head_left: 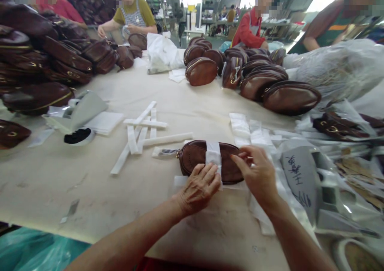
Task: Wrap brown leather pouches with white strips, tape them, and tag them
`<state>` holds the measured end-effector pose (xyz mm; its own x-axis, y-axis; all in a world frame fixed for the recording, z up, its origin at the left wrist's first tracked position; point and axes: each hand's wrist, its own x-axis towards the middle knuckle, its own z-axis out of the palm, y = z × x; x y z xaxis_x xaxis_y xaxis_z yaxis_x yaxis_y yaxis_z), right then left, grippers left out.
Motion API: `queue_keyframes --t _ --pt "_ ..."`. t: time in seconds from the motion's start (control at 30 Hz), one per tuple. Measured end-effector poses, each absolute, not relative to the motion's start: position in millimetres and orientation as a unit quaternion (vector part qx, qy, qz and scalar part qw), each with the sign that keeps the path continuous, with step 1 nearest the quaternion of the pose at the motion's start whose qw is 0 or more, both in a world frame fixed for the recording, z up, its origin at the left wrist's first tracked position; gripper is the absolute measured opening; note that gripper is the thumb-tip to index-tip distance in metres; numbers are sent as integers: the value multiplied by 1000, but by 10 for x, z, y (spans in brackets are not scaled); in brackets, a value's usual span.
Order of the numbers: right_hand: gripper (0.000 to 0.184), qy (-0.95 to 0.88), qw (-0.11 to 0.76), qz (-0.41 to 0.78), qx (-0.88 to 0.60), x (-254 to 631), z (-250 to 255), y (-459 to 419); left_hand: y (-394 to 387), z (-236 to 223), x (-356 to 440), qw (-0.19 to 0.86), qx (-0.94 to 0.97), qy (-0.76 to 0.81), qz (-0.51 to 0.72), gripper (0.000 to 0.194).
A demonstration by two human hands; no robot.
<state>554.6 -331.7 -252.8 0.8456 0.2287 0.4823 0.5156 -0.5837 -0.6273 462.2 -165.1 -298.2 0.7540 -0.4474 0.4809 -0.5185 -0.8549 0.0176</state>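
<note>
A dark brown leather pouch (195, 153) lies in front of me on the table, with a white paper band (213, 151) around its middle. Its zipper end, with a small wrapped pull tab (166, 152), points left. My left hand (201, 186) rests flat on the front of the pouch, fingertips pressing on the paper band. At the pouch's right end is my right hand (257, 171), thumb and fingers closed in a pinch. Whatever sits between those fingertips is too small to make out. White paper (180, 180) shows under the pouch's near edge.
Loose white strips (147, 123) lie left of the pouch. A tape dispenser (76, 113) stands farther left, another dispenser (300, 175) at right. Brown bags (60, 55) are heaped at back left, finished-looking pouches (291, 97) at back right. Several people work across the table.
</note>
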Motion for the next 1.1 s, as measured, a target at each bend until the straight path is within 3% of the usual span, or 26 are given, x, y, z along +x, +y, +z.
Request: queue_keyframes --t 0.13,0.2,0.27,0.4,0.53,0.63,0.73,0.9,1.1 --pt "27 -96 242 -330 -907 5527 -2266 -4326 -1660 -2994 4610 96 928 -257 253 27" --pt "37 -30 179 -327 -928 5515 -2260 -4833 -1667 -3008 4614 105 924 -253 266 27" --pt "42 28 171 -258 -951 5493 -2317 -5204 -1667 -3023 4631 110 918 -257 280 26" --pt "37 99 241 -125 -957 5421 -2451 -5430 -1663 -3018 4664 108 906 -269 307 23" --pt "26 160 419 -30 -893 5349 -2471 -5334 -1659 -2989 4664 99 905 -272 312 23" --pt "18 185 523 -26 -832 5352 -2467 -5316 -1657 -2984 4664 100 906 -269 310 23" --pt "16 211 560 -44 -800 5322 -2441 -5332 -1658 -2989 4667 105 907 -266 310 23" --pt "19 200 651 -199 -705 4847 -2331 -5382 -1663 -2979 4670 106 908 -267 306 22" --pt "38 337 656 -42 -675 4361 -2505 -5363 -1653 -2960 4687 96 904 -278 310 23"
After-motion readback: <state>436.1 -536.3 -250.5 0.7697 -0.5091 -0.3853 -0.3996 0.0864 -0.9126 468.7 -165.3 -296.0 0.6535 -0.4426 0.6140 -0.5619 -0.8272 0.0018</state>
